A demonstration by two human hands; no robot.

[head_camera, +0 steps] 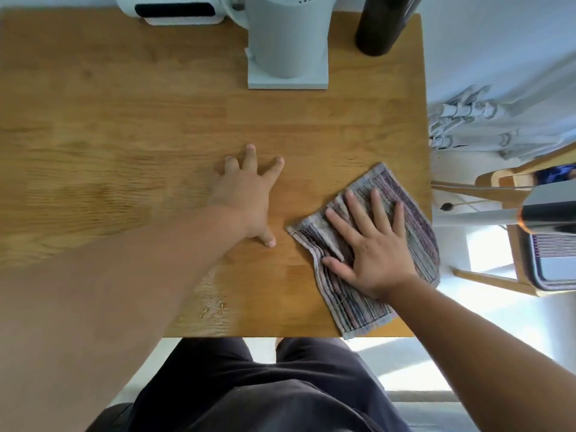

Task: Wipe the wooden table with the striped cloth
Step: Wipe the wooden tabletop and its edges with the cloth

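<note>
the right hand (377, 244) lies flat with fingers spread on the striped cloth (414, 244), probably to press plenty of fabric against the wooden surface (124, 120) while wiping. the cloth sits rumpled at the near right corner, directly under that palm, one edge hanging past the side. the left hand (249, 194) rests bare on the wood just beside it, fingers splayed, holding nothing, likely as a brace.
</note>
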